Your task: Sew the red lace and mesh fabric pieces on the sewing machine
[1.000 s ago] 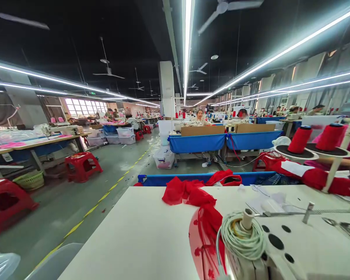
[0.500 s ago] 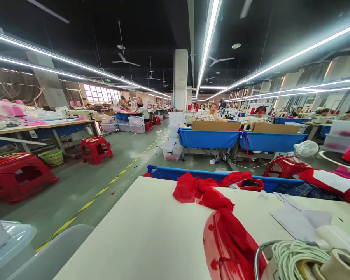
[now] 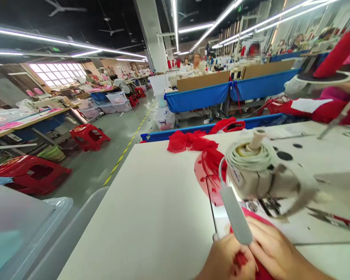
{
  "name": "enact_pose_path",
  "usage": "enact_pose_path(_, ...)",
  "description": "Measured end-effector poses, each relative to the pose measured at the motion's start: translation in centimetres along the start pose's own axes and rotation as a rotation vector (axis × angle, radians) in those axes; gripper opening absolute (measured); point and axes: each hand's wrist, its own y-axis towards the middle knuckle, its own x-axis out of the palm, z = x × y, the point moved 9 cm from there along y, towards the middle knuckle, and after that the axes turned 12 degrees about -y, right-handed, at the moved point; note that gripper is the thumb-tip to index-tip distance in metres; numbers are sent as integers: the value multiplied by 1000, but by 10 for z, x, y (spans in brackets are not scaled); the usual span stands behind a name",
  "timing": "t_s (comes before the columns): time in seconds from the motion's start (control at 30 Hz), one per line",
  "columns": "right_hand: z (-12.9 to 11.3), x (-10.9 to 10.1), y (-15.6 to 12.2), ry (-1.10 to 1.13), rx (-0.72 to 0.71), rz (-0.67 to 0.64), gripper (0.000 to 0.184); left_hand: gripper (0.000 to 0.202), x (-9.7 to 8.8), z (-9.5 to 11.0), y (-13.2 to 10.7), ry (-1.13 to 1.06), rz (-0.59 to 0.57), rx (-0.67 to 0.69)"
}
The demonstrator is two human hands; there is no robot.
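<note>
At the front edge of the sewing machine, my left hand [image 3: 226, 256] is closed with its fingers curled round red fabric [image 3: 264, 270]. My right hand [image 3: 277, 249] lies against it from the right, its fingers bent over the same cloth. A grey lamp head [image 3: 236, 216] on a bendy neck hides part of both hands' fingertips. Just beyond them stands the off-white sewing machine [image 3: 251, 184], with a coil of pale cord [image 3: 251, 157] on top. Sheer red fabric [image 3: 204, 173] stretches over the white table [image 3: 151, 206] left of the machine.
Red-handled scissors [image 3: 335, 219] lie right of the machine. A red thread cone [image 3: 336, 54] stands at upper right. A blue cloth trough [image 3: 169, 134] runs along the table's far edge. Plastic bins [image 3: 61, 217] and a red stool [image 3: 32, 175] are at left. Several people sit at machines beyond.
The view has tilted down and turned right. Both my hands, the lamp head and most of the sewing machine have come into view.
</note>
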Motion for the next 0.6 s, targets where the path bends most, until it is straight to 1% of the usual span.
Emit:
enact_pose_path(0.03,0,-4,2,8,27,5,26,23,2,1,1,-4,2,-18)
enact_pose_path(0.1,-6,-15,4,50,18,56,26,28,5,3,2,-54,40,-43)
enact_pose_path(0.17,-8,-28,4,68,41,142,25,29,5,6,3,-73,106,-45)
enact_pose_path(0.23,-11,-33,3,59,26,165,24,30,2,9,3,-62,185,-31)
enact_pose_path(0.33,-15,-28,-1,-10,-46,133,25,31,-4,14,3,20,262,0)
enact_pose_path(0.43,-14,-20,-4,-147,-87,92,25,28,-18,23,2,141,305,36)
enact_pose_path(0.53,-12,-15,-6,-289,-117,38,27,21,-39,43,-1,271,385,127)
enact_pose_path(0.6,-11,-13,-7,-343,-123,4,29,20,-51,56,-4,332,443,178)
